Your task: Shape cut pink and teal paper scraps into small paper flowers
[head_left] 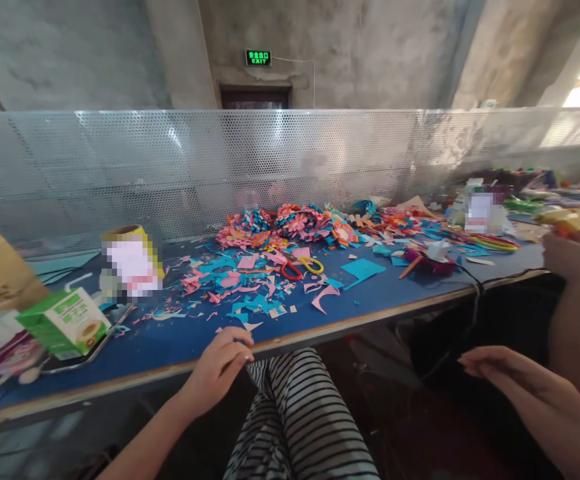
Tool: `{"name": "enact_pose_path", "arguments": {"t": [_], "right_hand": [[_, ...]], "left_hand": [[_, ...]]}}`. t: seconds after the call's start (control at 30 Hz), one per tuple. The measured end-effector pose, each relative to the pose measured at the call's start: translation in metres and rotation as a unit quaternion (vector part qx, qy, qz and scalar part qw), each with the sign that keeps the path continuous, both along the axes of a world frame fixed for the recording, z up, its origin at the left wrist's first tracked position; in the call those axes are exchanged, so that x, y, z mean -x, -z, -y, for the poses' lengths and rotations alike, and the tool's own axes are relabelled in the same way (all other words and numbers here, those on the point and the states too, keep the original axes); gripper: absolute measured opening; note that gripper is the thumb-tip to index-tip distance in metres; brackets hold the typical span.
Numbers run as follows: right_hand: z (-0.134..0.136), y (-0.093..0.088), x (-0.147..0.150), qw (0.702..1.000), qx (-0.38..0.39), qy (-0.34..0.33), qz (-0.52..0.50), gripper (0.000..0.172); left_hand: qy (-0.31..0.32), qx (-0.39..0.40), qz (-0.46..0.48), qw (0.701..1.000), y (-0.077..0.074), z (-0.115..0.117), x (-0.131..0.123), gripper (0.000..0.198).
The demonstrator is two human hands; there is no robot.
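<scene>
My left hand is at the front edge of the blue table, fingers loosely bent and apart, with nothing in it. Just beyond its fingertips lie pink and blue paper scraps. Out over the dark floor on the right hangs my right hand, its fingers stretched out to the left, holding nothing that I can see. Scissors with one red and one yellow handle lie among the scraps. Behind them is a heap of layered paper flowers in pink, blue and orange. A blue paper square lies to their right.
A green drink carton and a yellow-edged roll stand on the left. A perforated metal screen runs behind the table. At far right, a co-worker's hands hold something yellow and orange. A dark cable drops over the edge.
</scene>
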State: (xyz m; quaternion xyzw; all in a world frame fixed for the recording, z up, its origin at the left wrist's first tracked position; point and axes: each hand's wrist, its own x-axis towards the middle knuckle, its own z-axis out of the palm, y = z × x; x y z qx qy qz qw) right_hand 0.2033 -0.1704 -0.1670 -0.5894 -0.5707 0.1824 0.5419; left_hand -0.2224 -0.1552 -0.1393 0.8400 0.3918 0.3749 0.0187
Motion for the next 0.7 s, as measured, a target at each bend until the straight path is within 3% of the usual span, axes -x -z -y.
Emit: {"name": "enact_pose_path", "arguments": {"t": [0.07,0.17,0.23,0.33,0.4,0.5,0.57,0.63,0.7], "right_hand": [[-0.009,-0.005,0.011,1.0,-0.015,-0.026,-0.003,0.015],[-0.023,-0.019,0.042,0.992,-0.029,-0.117,0.028,0.02],[-0.031,-0.029,0.064,0.982,-0.051,-0.166,0.07,0.018],[-0.041,-0.037,0.09,0.961,-0.11,-0.222,0.123,0.014],[-0.048,-0.034,0.102,0.943,-0.163,-0.267,0.113,0.017],[-0.065,-0.019,0.118,0.925,-0.24,-0.295,0.024,0.02],[-0.077,-0.005,0.13,0.923,-0.266,-0.276,-0.022,0.021],[-0.088,0.008,0.142,0.925,-0.283,-0.255,-0.004,0.022],[-0.095,0.019,0.153,0.918,-0.309,-0.241,0.067,0.023]], "left_hand": [[-0.03,-0.007,0.056,0.998,-0.003,0.007,0.025,0.022],[-0.048,0.032,0.157,0.986,-0.011,0.008,0.063,0.051],[-0.112,0.038,0.159,0.98,-0.018,0.004,0.091,0.055],[-0.252,-0.039,0.104,0.961,-0.032,-0.001,0.13,0.04],[-0.26,-0.039,0.121,0.957,-0.045,-0.005,0.146,0.03],[-0.233,-0.017,0.143,0.962,-0.072,-0.022,0.147,0.031],[-0.223,0.004,0.07,0.972,-0.087,-0.046,0.138,0.026],[-0.199,0.045,0.002,0.979,-0.094,-0.079,0.128,0.023],[-0.198,0.103,-0.058,0.973,-0.091,-0.114,0.121,0.025]]}}
